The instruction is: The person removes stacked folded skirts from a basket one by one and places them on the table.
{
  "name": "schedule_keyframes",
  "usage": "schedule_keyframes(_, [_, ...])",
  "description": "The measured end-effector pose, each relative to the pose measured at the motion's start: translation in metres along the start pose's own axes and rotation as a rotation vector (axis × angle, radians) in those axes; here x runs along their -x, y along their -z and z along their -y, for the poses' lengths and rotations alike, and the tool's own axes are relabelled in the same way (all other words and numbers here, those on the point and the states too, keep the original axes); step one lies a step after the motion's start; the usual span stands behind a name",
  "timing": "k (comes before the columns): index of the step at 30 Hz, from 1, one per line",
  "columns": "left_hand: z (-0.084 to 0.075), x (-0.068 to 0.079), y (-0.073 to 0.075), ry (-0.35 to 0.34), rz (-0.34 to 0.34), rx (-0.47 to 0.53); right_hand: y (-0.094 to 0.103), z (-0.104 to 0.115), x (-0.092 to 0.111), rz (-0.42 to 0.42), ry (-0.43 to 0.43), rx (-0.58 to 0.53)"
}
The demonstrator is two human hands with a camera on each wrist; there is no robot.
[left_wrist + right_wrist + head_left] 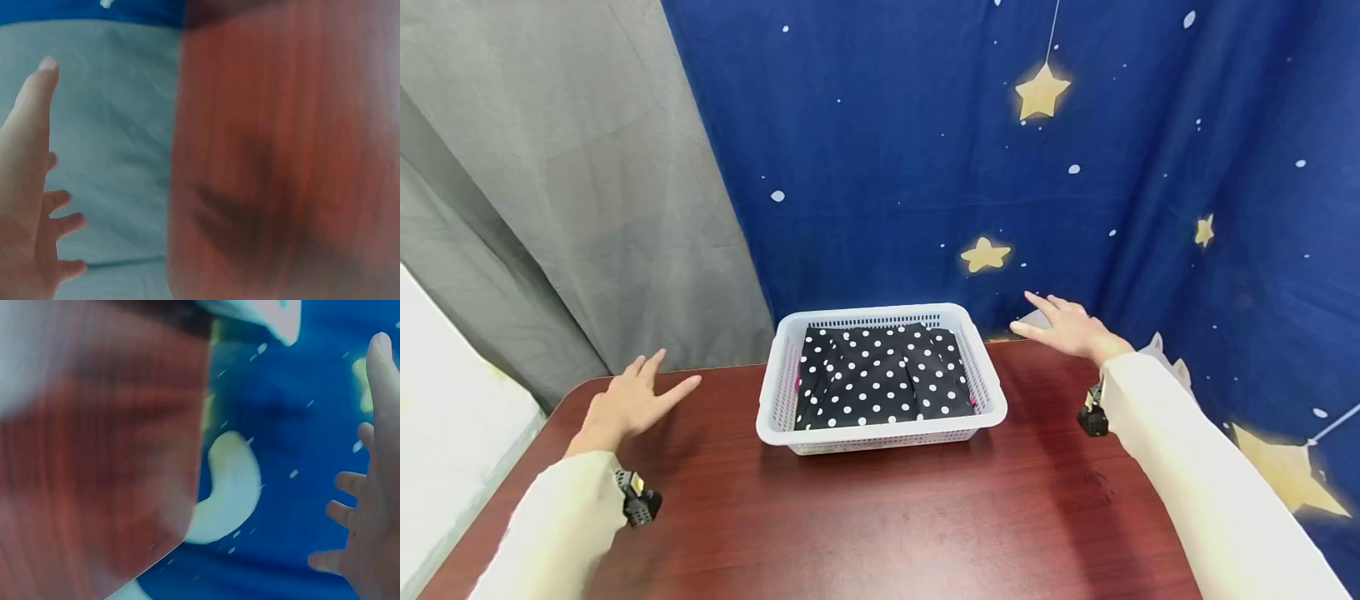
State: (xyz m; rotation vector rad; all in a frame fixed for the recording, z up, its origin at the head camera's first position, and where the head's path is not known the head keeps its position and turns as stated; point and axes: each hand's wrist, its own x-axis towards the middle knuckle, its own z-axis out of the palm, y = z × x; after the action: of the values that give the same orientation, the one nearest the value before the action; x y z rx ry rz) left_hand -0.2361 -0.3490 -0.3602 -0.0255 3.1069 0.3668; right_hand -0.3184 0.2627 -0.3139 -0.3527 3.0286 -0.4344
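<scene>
A starry blue curtain (880,150) backs the table (880,525); at its twelve o'clock, a white basket (887,433) holds dotted cloth (880,375). Left hand (628,404) at the basket's nine, right hand (1071,331) near three, both released.

The table (880,525) over there had a dark reddish-brown top, streaked with wood grain and glossy enough to give back a pale patch of light toward the near side. Its far left corner was rounded off. Directly on it, near the far edge, I saw a white basket (880,433) with slotted walls and a broad rim, standing upright, its long sides running left to right. Soft shadows (1075,450) fell across the wood to either side.
</scene>
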Motion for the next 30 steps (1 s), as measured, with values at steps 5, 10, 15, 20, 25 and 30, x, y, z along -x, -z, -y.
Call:
schedule_keyframes(5, [-0.023, -0.005, 0.011, -0.076, -0.102, 0.126, 0.009, 0.023, -0.006, -0.024, 0.1, -0.131])
schedule_keyframes(10, [-0.052, -0.009, 0.021, -0.146, -0.213, 0.272, 0.016, 0.05, -0.011, -0.004, 0.146, -0.185])
schedule_keyframes(15, [-0.08, -0.014, 0.03, -0.192, -0.227, 0.37, 0.019, 0.07, -0.019, 0.012, 0.209, -0.176])
schedule_keyframes(20, [-0.105, -0.02, 0.031, -0.213, -0.224, 0.427, 0.017, 0.087, -0.026, 0.052, 0.266, -0.166])
schedule_keyframes(25, [-0.126, -0.029, 0.027, -0.22, -0.214, 0.479, 0.011, 0.098, -0.03, 0.091, 0.288, -0.169])
schedule_keyframes(30, [-0.142, -0.035, 0.018, -0.205, -0.174, 0.529, 0.0, 0.102, -0.032, 0.135, 0.272, -0.169])
